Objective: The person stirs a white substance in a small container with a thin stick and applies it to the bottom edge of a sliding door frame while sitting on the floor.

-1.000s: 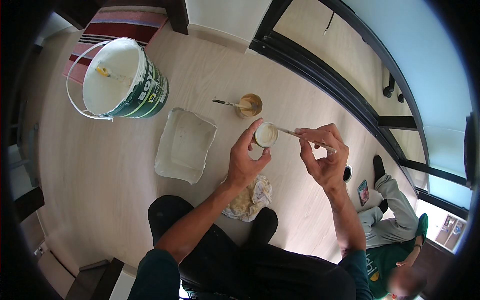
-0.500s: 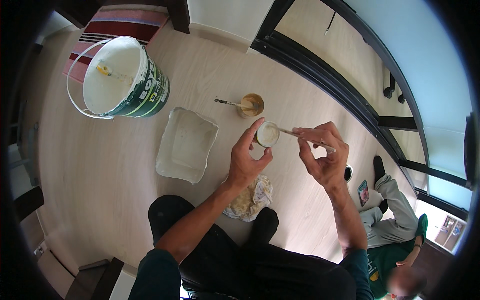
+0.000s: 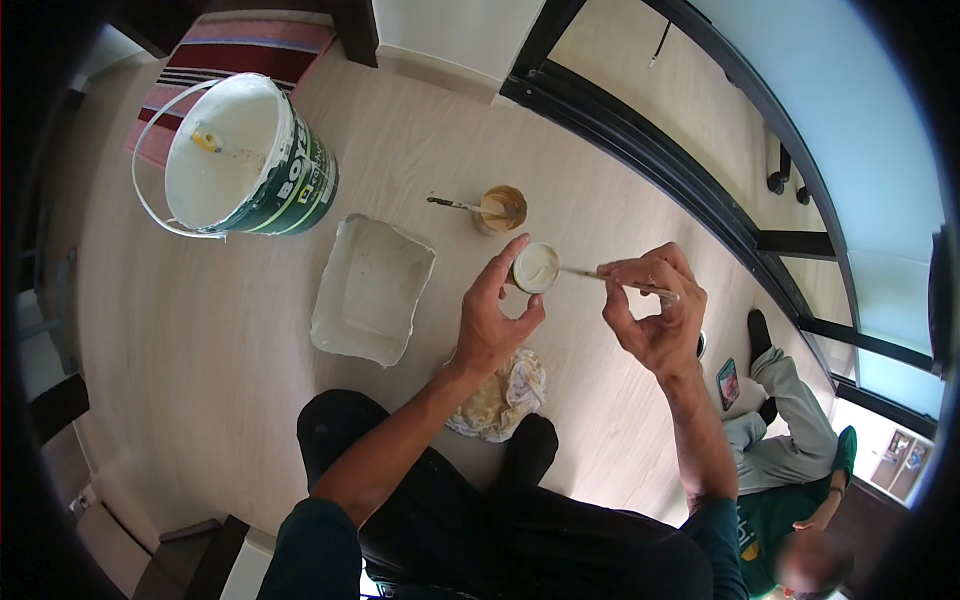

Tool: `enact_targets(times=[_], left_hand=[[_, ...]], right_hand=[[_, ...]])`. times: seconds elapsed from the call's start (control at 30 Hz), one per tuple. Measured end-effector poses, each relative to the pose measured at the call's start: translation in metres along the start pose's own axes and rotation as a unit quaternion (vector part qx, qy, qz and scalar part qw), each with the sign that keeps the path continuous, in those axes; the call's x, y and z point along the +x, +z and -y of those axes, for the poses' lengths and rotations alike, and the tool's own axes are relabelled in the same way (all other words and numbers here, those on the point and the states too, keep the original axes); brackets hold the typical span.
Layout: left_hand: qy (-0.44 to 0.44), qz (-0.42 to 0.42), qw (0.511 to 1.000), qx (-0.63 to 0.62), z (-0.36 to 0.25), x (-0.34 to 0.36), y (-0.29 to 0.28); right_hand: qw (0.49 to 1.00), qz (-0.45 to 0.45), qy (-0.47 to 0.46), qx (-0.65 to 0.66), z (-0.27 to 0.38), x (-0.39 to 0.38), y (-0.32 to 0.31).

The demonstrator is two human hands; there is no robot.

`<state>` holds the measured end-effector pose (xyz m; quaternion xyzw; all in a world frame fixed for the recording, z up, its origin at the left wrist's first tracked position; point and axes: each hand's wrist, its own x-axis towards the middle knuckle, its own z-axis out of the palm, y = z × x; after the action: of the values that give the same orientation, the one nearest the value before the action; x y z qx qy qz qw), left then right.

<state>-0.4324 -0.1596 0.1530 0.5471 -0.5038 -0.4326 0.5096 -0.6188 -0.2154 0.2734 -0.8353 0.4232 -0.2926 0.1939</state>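
Observation:
Thumb and fingers of my left hand (image 3: 490, 325) grip a small round tub (image 3: 536, 268), its mouth facing up and pale cream matter inside. My right hand (image 3: 660, 310) pinches a thin paintbrush (image 3: 586, 272), tilted, its tip just right of the tub's rim and slightly smeared by motion. Just beyond the tub stands a brown-stained cup (image 3: 511, 205) with a dark-handled brush (image 3: 455, 204) lying across it. Below my left hand a stained, crumpled cloth (image 3: 500, 405) lies on the floor near my foot.
A white paint-crusted tray (image 3: 370, 295) lies left of my hands. Farther left stands a large green-and-white bucket (image 3: 290, 190) on a striped rug (image 3: 250, 45). A black-framed glass partition (image 3: 650, 170) curves along the right. A person (image 3: 790, 440) sits at lower right beside a phone (image 3: 727, 384).
My right hand has drawn the brush slightly right, its tip moving from inside the tub to outside the rim. My left hand and the tub have hardly moved.

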Motion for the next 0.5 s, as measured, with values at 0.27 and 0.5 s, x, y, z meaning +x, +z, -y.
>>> enact_targets(times=[0.27,0.5], left_hand=[[-0.006,0.001,1.000,-0.007,0.0004,-0.0005,-0.0002],[-0.011,0.007,1.000,-0.012,-0.0007,-0.0008,-0.0018]], right_hand=[[0.998,-0.017,0.037,0.047,0.0022,-0.0027,0.0062],[0.999,-0.014,0.031,0.037,0.0034,-0.0022,0.0089]])
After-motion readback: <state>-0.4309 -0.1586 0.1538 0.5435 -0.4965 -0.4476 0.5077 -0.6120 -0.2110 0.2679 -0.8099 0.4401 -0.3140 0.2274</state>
